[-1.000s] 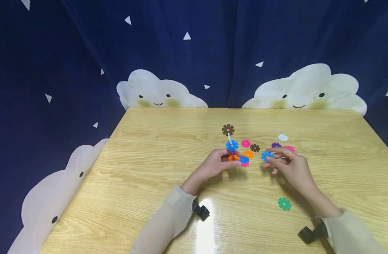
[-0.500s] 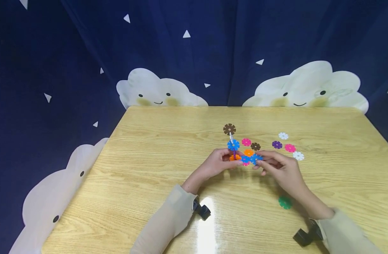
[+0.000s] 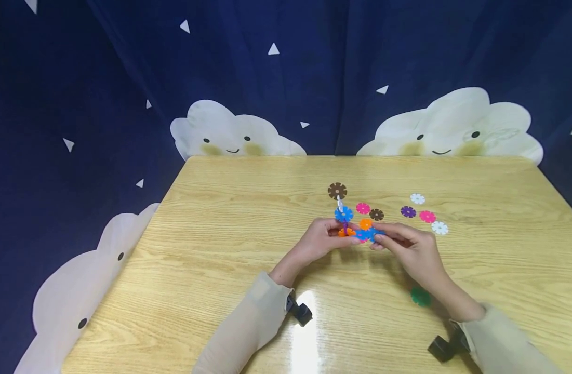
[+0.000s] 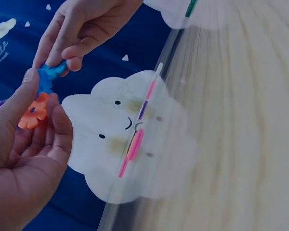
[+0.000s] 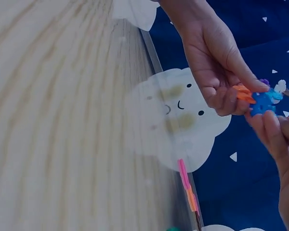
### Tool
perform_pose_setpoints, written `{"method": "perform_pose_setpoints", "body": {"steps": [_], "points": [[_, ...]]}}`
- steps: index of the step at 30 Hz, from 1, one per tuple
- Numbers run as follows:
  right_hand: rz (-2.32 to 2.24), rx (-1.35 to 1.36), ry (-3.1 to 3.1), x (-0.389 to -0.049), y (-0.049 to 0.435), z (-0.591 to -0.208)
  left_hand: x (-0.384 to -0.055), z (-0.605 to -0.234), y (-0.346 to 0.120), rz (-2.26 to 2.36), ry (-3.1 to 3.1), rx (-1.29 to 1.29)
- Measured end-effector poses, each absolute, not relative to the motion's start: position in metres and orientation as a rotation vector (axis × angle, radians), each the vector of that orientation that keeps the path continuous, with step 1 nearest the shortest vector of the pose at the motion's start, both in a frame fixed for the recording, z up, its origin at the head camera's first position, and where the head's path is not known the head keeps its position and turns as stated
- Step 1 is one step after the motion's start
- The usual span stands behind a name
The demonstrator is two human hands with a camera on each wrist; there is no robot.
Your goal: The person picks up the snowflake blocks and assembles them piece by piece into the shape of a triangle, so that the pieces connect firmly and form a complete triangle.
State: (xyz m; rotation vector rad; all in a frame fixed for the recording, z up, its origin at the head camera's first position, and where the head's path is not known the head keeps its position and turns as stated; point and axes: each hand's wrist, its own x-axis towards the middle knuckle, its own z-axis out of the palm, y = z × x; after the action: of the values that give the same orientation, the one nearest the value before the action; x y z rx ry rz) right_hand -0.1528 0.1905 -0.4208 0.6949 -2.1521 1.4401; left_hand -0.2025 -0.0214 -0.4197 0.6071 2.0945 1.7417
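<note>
My left hand (image 3: 320, 243) pinches a chain of joined notched snowflake discs above the table. In it are an orange disc (image 3: 345, 232), a purple disc seen edge-on, a blue disc (image 3: 344, 214), a white disc (image 3: 340, 204) and a brown disc (image 3: 337, 190) at the top. Another blue disc (image 4: 44, 85) stands out beside the orange one. My right hand (image 3: 414, 252) holds one more blue disc (image 3: 375, 235) between thumb and fingers, against that blue disc. Whether their notches interlock I cannot tell; fingertips partly cover the meeting point.
Loose discs lie flat on the wooden table (image 3: 220, 249): pink (image 3: 362, 208), brown (image 3: 376, 214) and orange (image 3: 366, 224) behind the hands, purple (image 3: 408, 212), pink (image 3: 427, 216) and white ones (image 3: 439, 227) to the right. A green disc (image 3: 420, 296) lies near the right forearm.
My right hand has moved left, bringing its blue disc from apart to the blue disc by my left hand. That disc has also tilted since half a second ago. My left hand has barely moved.
</note>
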Motion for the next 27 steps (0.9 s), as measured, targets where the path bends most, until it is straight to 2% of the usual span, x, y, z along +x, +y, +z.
{"method": "perform_pose_setpoints", "body": {"steps": [10, 27], "points": [[1.396, 0.713, -2.119, -0.1538, 0.1892, -0.4194, -0.2018, -0.4169, -0.0209, 1.776, 2.041, 0.602], [1.573, 0.717, -2.112, -0.1523, 0.1839, -0.4211, -0.1999, -0.4196, -0.0188, 1.833, 1.891, 0.559]]}}
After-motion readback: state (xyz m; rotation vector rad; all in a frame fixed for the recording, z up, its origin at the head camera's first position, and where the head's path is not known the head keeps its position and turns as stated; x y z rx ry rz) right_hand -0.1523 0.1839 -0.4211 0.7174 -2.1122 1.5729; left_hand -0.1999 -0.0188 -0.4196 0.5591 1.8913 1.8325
